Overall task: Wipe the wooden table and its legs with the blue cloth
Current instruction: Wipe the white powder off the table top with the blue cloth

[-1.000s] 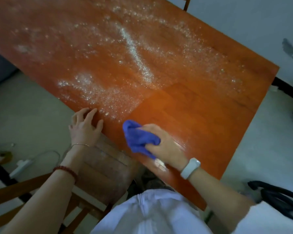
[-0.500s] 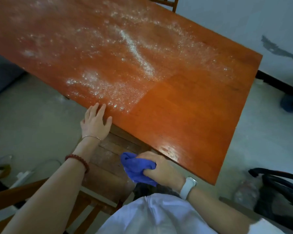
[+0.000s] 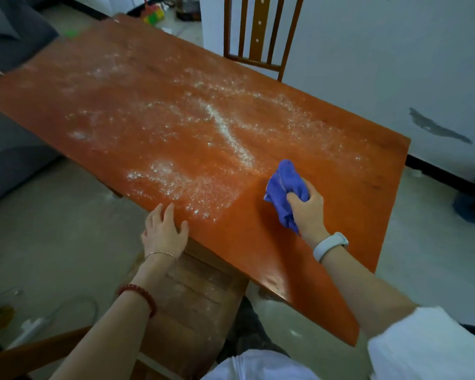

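Note:
The wooden table (image 3: pixel 327 242) has a glossy orange top. White powder (image 3: pixel 198 149) covers its left and middle; the right end is clean and shiny. My right hand (image 3: pixel 309 208) grips the bunched blue cloth (image 3: pixel 284 187) and holds it on the tabletop just right of where the powder ends. My left hand (image 3: pixel 163 230) rests flat on the table's near edge, fingers spread, beside the powder. The table's legs are hidden under the top.
A wooden chair (image 3: pixel 198 305) stands under the near edge, between my arms. Another wooden chair (image 3: pixel 258 37) stands at the far side against the white wall. A grey sofa (image 3: pixel 8 133) is at left. A power strip (image 3: pixel 30 325) and cable lie on the floor.
My right hand has carried the cloth from below the table's near edge up onto the top, to the border of the powder. My left hand stays on the near edge.

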The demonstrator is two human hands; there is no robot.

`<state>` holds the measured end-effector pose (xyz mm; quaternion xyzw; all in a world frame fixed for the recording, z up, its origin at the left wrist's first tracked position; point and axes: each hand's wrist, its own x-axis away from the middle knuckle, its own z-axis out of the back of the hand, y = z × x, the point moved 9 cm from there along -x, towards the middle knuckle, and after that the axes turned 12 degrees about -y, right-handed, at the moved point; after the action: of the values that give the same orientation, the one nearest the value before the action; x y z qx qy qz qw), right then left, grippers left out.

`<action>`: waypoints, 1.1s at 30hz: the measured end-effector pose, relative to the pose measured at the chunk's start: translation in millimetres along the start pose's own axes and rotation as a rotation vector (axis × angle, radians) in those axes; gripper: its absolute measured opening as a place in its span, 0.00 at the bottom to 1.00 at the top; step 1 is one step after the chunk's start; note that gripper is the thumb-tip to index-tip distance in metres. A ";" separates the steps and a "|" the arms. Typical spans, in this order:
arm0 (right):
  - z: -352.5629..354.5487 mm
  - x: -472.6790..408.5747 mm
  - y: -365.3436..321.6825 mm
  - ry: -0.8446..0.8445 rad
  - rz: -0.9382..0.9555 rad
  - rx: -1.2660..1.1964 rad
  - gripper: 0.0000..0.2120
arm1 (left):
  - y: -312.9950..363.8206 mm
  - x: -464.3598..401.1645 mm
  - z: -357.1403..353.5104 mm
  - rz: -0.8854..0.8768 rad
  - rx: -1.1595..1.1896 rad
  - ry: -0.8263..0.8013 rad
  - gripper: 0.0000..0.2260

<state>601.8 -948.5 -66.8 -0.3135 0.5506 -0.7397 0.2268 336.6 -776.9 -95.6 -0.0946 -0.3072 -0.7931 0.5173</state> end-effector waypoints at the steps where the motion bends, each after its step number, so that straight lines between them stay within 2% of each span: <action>1: 6.9 -13.2 -3.6 0.053 0.007 0.017 0.12 | -2.1 -5.5 0.1 0.015 0.013 0.003 0.25; 5: 27.5 -76.9 -13.9 0.215 0.099 0.207 0.04 | -13.7 -23.6 -3.4 0.077 0.040 0.021 0.25; 8: 46.8 -119.0 2.4 0.287 -0.058 0.471 0.17 | -21.7 -28.3 -2.6 0.073 0.040 0.087 0.22; 11: 29.9 -131.9 13.3 0.205 -0.192 0.679 0.20 | -27.1 -29.6 -1.2 0.041 0.046 0.133 0.20; 13: -23.6 -113.6 5.5 0.101 -0.019 0.796 0.20 | -28.8 -31.1 2.7 -0.001 0.053 0.155 0.18; 15: -107.7 -61.6 -2.4 -0.182 0.308 0.813 0.21 | -32.5 -33.6 9.9 -0.049 0.063 0.178 0.15; 16: -153.0 -23.5 -3.3 -0.420 0.466 0.795 0.21 | -35.6 -35.2 14.3 -0.067 0.072 0.182 0.15; 17: -192.0 15.1 0.9 -0.702 0.542 0.746 0.19 | -38.8 -37.1 20.4 -0.085 0.074 0.189 0.14; 18: -215.7 47.9 2.3 -0.941 0.547 0.668 0.18 | -41.8 -38.3 26.8 -0.095 0.078 0.199 0.14; 19: -226.1 65.1 2.8 -1.092 0.507 0.575 0.18 | -45.1 -39.6 32.8 -0.089 0.086 0.207 0.14; 20: -226.7 63.2 -0.6 -1.141 0.445 0.464 0.18 | -49.6 -41.6 39.0 -0.070 0.089 0.213 0.14; 22: -204.6 25.7 -9.9 -1.036 0.306 0.263 0.17 | -53.9 -48.2 45.9 -0.039 0.070 0.206 0.15; 25: -129.9 -55.9 -30.7 -0.595 0.218 0.109 0.16 | -57.3 -60.4 40.0 0.103 0.048 0.125 0.22; 29: -34.1 -139.7 -37.1 0.011 0.134 0.249 0.16 | -52.7 -65.9 28.7 0.221 0.104 0.136 0.24; 31: -9.1 -171.3 -33.3 0.168 0.118 0.385 0.11 | -51.9 -66.2 25.4 0.251 0.148 0.161 0.24; 33: -3.7 -194.3 -19.9 0.201 0.006 0.523 0.14 | -54.1 -66.5 23.7 0.273 0.157 0.171 0.24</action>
<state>735.5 -807.9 -90.2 -0.1679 0.3618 -0.8832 0.2466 314.8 -697.3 -129.0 -0.0269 -0.3075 -0.6940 0.6504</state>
